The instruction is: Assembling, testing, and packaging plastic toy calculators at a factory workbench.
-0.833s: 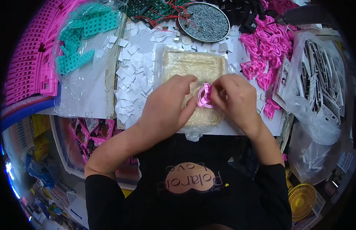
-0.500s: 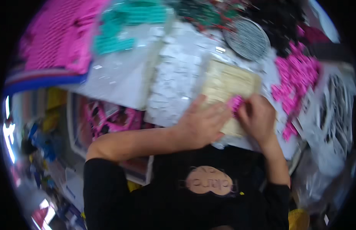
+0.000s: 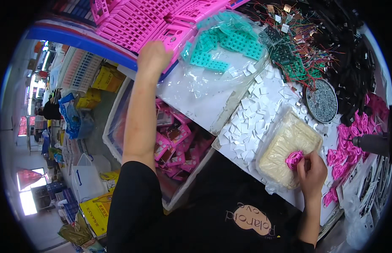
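Observation:
My left hand [image 3: 155, 60] is at the front edge of stacked pink plastic casings [image 3: 134, 31], its fingers curled against the nearest pink plastic casing [image 3: 175, 39]; the fingertips are mostly hidden. Over a yellowish, plastic-wrapped pad [image 3: 284, 139], my right hand [image 3: 313, 173] pinches a small ring-shaped pink plastic part [image 3: 294, 160]. More such pink parts [image 3: 350, 141] lie heaped right of the pad. White square pieces [image 3: 250, 122] are scattered left of it.
A bin [image 3: 115, 130] of pink assemblies [image 3: 174, 141] stands left of my body. Teal keypads [image 3: 229, 40] lie in clear plastic. Behind are wired green circuit boards [image 3: 295, 63], a round tray [image 3: 321, 101] of small metal pieces and black parts [image 3: 352, 55]. A dark tool [image 3: 371, 144] juts in at right.
My left hand has left the pad and reached up and left to the pink casings. My right hand stays by the pad with the pink part. The view has shifted.

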Action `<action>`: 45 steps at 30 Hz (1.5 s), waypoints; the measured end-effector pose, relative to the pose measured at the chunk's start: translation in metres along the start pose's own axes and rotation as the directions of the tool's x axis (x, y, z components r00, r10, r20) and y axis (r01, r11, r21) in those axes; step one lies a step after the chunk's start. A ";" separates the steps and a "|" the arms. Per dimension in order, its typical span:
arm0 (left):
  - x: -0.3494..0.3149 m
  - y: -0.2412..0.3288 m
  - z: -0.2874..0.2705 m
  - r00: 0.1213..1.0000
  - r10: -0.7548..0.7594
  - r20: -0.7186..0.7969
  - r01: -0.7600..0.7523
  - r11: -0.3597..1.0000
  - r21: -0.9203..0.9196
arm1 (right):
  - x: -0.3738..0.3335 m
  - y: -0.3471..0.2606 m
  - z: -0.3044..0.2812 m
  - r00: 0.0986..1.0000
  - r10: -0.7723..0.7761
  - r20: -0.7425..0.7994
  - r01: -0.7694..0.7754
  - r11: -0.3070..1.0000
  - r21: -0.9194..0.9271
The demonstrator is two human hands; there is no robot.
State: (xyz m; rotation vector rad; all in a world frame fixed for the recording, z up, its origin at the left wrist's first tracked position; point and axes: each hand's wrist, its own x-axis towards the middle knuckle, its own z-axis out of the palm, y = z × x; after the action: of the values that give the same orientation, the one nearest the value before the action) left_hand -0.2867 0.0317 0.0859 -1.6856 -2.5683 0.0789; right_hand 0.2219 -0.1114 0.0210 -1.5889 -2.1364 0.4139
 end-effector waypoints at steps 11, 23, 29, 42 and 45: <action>-0.008 0.008 -0.012 0.850 0.068 -0.523 0.040 0.980 0.193 | -0.001 -0.006 -0.010 0.994 0.107 -0.037 -0.098 0.974 0.202; -0.250 0.179 -0.030 0.484 0.809 -0.333 -0.827 0.299 -0.475 | -0.001 -0.047 -0.018 0.950 0.143 0.279 -0.264 -0.114 0.958; -0.233 0.190 -0.013 0.572 0.759 0.309 0.448 0.026 -0.894 | -0.021 -0.012 -0.060 0.887 -0.120 0.445 -0.427 0.151 0.892; -0.230 0.180 0.005 0.759 0.597 0.260 0.402 -0.115 -0.908 | -0.058 0.083 -0.131 0.968 0.244 0.049 -0.200 0.880 -0.431; -0.229 0.179 0.005 0.770 0.595 0.232 0.379 -0.133 -0.916 | -0.050 0.094 -0.126 0.974 0.098 -0.204 -0.198 0.805 -0.559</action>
State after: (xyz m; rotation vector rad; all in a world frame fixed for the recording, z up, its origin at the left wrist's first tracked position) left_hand -0.0329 -0.1077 0.0598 -2.5186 -2.8054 -2.6264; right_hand 0.3762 -0.1346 0.0744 -2.0360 -2.1237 -0.3632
